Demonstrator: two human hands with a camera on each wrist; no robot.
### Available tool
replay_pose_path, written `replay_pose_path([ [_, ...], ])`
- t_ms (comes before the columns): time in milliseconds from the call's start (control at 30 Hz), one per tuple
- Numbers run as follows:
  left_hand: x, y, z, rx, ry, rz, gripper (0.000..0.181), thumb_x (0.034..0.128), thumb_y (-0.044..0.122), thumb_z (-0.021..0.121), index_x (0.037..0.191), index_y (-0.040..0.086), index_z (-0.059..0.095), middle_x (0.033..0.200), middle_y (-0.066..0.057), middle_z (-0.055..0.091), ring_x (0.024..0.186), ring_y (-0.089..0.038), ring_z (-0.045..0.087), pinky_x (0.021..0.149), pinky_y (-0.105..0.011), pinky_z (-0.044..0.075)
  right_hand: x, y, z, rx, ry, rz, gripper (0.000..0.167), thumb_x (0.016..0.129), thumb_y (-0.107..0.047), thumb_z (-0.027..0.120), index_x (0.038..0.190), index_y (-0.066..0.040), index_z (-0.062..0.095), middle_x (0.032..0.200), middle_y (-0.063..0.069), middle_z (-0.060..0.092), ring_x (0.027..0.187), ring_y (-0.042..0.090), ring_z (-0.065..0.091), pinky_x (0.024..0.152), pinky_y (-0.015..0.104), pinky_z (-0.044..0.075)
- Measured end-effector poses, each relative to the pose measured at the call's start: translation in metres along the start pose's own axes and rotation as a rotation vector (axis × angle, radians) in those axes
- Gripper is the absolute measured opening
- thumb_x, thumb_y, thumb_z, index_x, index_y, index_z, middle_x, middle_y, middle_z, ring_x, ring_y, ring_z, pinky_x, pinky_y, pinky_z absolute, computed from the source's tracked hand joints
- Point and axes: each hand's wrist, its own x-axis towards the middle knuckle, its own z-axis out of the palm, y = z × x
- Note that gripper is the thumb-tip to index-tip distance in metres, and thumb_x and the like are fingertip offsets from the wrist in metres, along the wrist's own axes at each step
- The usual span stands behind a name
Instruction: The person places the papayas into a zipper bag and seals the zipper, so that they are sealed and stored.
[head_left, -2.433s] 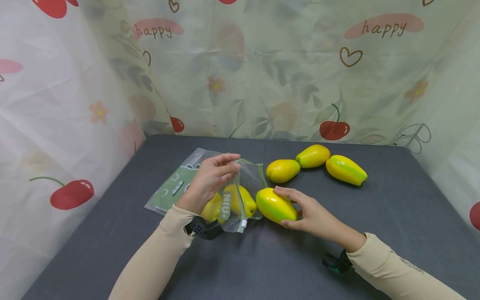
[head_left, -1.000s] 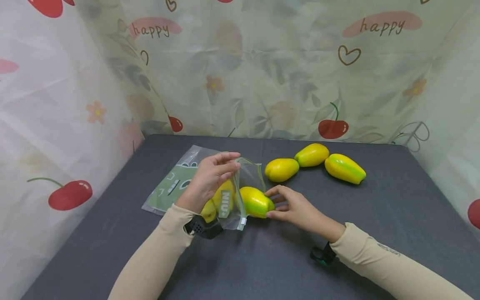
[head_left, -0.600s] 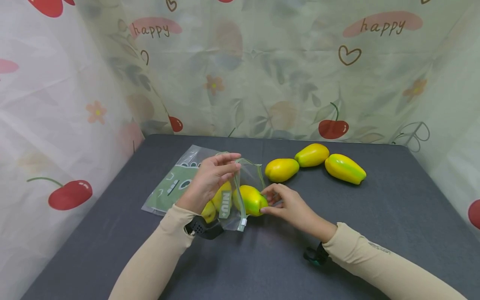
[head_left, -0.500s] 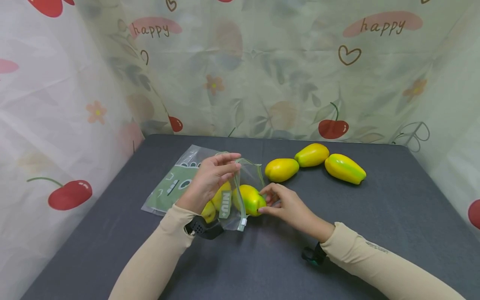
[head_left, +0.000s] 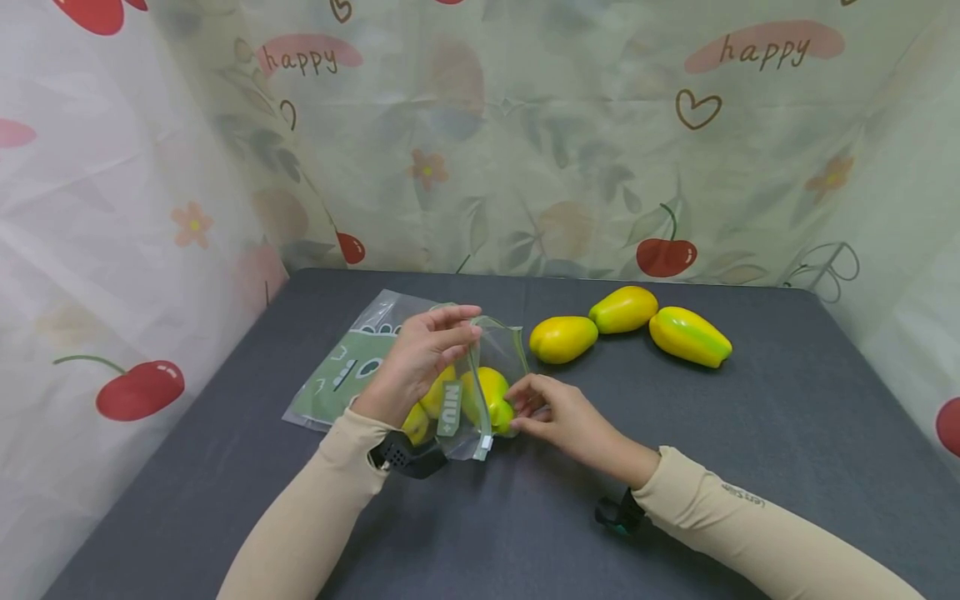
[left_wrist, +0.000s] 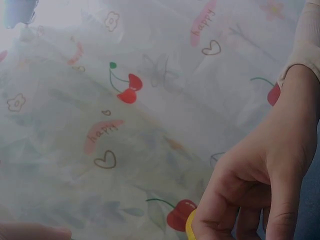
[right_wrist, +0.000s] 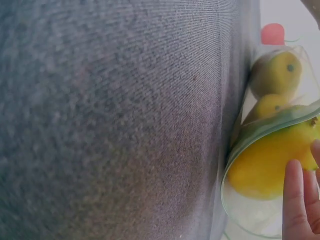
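Observation:
My left hand (head_left: pixel 420 358) pinches the upper rim of a clear zip bag (head_left: pixel 450 408) with a green printed panel, keeping its mouth spread. Two yellow mangoes (head_left: pixel 437 392) lie inside, partly behind the left hand and wrist. A third, yellow-green mango (head_left: pixel 491 400) is mostly through the bag's mouth. My right hand (head_left: pixel 558 417) has thumb and fingertips at that mango's greenish outer end. In the right wrist view, the bag's rim (right_wrist: pixel 250 136) curves around the mango (right_wrist: pixel 265 165), with right-hand fingers (right_wrist: pixel 295 192) against it.
Three more mangoes lie at the back of the dark table (head_left: pixel 750 433): one nearer (head_left: pixel 564 340), one behind (head_left: pixel 624 310), one to the right (head_left: pixel 690 337). A second green-printed bag part (head_left: pixel 337 383) lies flat at left. Printed curtains (head_left: pixel 525 150) enclose the table.
The right hand has moved left, sliding its mango from outside the bag into the mouth. Its grip has shifted from the mango's side to its outer end. The left hand stays at the rim.

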Motion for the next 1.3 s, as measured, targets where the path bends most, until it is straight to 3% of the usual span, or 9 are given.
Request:
replay_pose_path([
  [300,-0.001,0.001,0.000,-0.004,-0.001,0.005,0.037,0.0908,0.002,0.064,0.127,-0.004,0.058,0.095,0.000,0.057,0.087,-0.013,0.061,0.081,-0.019,0.054,0.001,-0.002,0.000,-0.008,-0.065,-0.015,0.027,0.086,-0.010,0.073,0.112,-0.010,0.064,0.105,0.001,0.065,0.089,0.012,0.064,0.079,0.027,0.055],
  [667,-0.002,0.001,-0.001,0.000,0.001,0.008,0.037,0.0912,0.002,0.063,0.127,-0.005,0.057,0.094,0.000,0.057,0.086,-0.013,0.061,0.079,-0.019,0.054,0.003,-0.001,0.003,-0.051,-0.124,0.002,0.027,0.087,-0.013,0.072,0.113,-0.012,0.066,0.105,0.002,0.065,0.090,0.010,0.063,0.080,0.023,0.054],
  [1133,-0.001,-0.001,-0.002,-0.009,-0.008,0.014,0.039,0.0915,0.001,0.063,0.129,-0.006,0.055,0.091,0.001,0.056,0.084,-0.012,0.061,0.078,-0.018,0.053,0.003,-0.001,0.001,-0.042,-0.130,0.003,0.029,0.087,-0.010,0.072,0.115,-0.010,0.066,0.108,0.006,0.065,0.091,0.013,0.064,0.080,0.024,0.055],
  [1300,-0.001,0.000,-0.001,-0.006,-0.005,0.010,0.038,0.0915,0.002,0.063,0.128,-0.006,0.056,0.091,0.001,0.056,0.084,-0.013,0.061,0.077,-0.018,0.053,0.001,-0.004,-0.009,-0.005,-0.103,-0.005,0.031,0.087,-0.012,0.072,0.117,-0.007,0.064,0.113,0.009,0.066,0.095,0.018,0.064,0.085,0.034,0.055],
])
